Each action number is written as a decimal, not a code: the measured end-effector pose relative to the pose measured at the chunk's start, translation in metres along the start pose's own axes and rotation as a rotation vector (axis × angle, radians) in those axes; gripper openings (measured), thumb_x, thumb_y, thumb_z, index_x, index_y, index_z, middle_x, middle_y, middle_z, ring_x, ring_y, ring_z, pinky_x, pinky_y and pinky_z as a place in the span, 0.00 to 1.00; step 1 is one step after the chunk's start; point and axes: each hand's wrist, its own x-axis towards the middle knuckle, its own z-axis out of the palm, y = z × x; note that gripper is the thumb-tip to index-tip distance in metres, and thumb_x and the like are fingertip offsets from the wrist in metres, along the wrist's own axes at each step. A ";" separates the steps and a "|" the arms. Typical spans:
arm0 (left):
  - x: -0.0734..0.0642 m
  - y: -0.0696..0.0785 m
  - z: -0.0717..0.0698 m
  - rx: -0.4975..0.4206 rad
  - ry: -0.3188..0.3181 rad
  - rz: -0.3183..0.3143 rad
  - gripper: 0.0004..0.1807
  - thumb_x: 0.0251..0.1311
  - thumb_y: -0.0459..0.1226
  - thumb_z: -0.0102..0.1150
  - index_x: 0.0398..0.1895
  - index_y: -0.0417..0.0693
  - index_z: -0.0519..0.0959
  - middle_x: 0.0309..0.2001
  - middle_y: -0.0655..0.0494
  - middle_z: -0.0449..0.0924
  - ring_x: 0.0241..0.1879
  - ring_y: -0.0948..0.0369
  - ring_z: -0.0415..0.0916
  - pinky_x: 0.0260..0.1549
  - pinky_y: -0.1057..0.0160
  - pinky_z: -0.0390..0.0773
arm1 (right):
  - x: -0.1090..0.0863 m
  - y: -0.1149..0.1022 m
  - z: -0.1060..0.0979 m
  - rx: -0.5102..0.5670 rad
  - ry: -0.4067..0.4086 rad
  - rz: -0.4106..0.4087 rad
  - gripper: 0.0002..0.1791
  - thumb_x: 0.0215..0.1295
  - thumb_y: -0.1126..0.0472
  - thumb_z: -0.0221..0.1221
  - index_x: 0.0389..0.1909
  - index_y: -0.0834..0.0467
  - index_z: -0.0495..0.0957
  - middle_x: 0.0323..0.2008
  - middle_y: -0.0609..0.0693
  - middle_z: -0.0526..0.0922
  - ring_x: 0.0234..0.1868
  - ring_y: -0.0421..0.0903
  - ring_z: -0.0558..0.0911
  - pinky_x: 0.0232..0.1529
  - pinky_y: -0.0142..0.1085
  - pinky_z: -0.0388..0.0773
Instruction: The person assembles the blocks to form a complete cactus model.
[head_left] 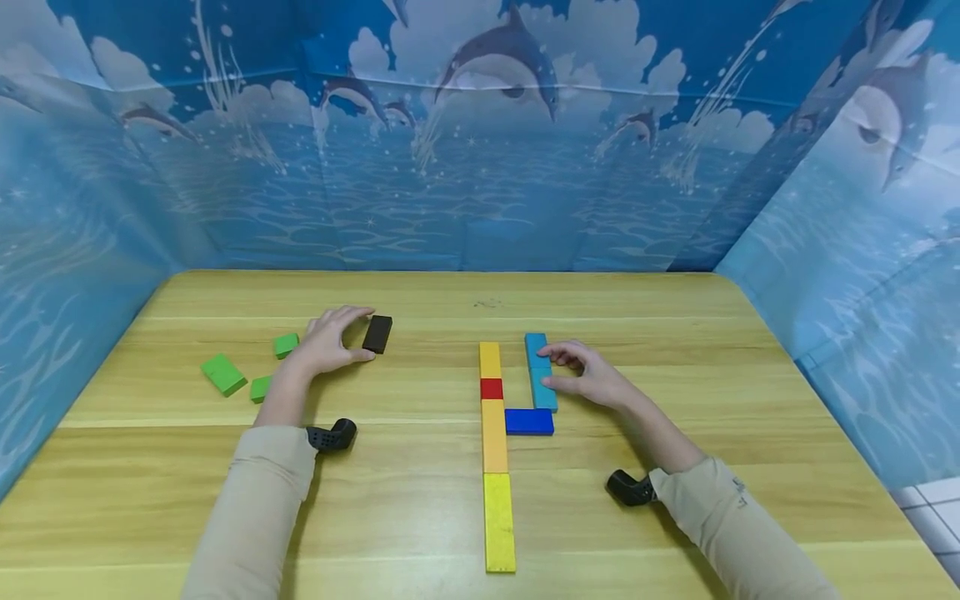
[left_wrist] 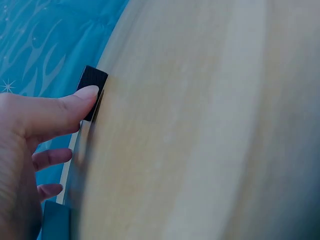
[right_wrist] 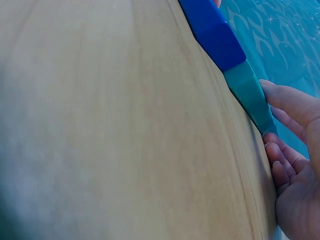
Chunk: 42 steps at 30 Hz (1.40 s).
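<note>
In the head view my left hand (head_left: pixel 326 343) holds a black rectangular block (head_left: pixel 377 334) by its ends, the thumb at the near end and a finger at the far end. The thumb lies against that block (left_wrist: pixel 92 82) in the left wrist view. My right hand (head_left: pixel 588 377) touches two light blue blocks (head_left: pixel 540 371) laid end to end, thumb and fingers at their right side. A dark blue block (head_left: pixel 529 422) lies crosswise below them. It meets a straight column of a yellow-orange block (head_left: pixel 490 360), a red one (head_left: pixel 491 388), an orange one (head_left: pixel 494 435) and a long yellow one (head_left: pixel 499 522).
Several green blocks (head_left: pixel 223 375) lie to the left of my left hand, one partly behind the wrist. A black wrist device (head_left: pixel 332 436) sticks out from each sleeve. Blue dolphin-print cloth (head_left: pixel 465 192) surrounds the wooden table (head_left: pixel 390 517) at the back and sides.
</note>
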 end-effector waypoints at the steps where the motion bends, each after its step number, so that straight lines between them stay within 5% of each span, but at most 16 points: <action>1: 0.000 0.000 -0.001 0.002 -0.010 -0.004 0.39 0.52 0.45 0.64 0.67 0.46 0.59 0.62 0.42 0.63 0.63 0.42 0.51 0.58 0.38 0.44 | 0.001 0.004 0.000 0.004 0.000 0.002 0.22 0.58 0.63 0.61 0.54 0.63 0.71 0.46 0.57 0.71 0.45 0.51 0.67 0.44 0.39 0.65; 7: 0.002 -0.001 -0.003 0.010 -0.032 -0.022 0.38 0.53 0.46 0.63 0.66 0.47 0.61 0.64 0.42 0.60 0.63 0.43 0.50 0.58 0.39 0.46 | 0.004 0.013 -0.001 0.039 -0.007 0.003 0.23 0.57 0.59 0.62 0.54 0.58 0.72 0.46 0.55 0.71 0.45 0.51 0.67 0.44 0.37 0.65; 27: 0.007 0.006 0.005 -0.062 0.049 -0.030 0.38 0.47 0.49 0.67 0.61 0.44 0.66 0.52 0.45 0.71 0.52 0.48 0.64 0.54 0.42 0.55 | 0.004 0.013 -0.001 0.037 -0.008 0.006 0.23 0.57 0.59 0.62 0.54 0.58 0.72 0.47 0.55 0.70 0.45 0.51 0.66 0.46 0.41 0.65; 42: 0.045 0.051 0.044 -0.274 0.117 0.030 0.36 0.47 0.47 0.68 0.59 0.46 0.66 0.48 0.49 0.72 0.48 0.51 0.65 0.47 0.52 0.66 | 0.002 0.015 -0.001 0.015 0.007 -0.013 0.23 0.57 0.59 0.62 0.54 0.59 0.72 0.46 0.55 0.71 0.44 0.50 0.67 0.45 0.39 0.65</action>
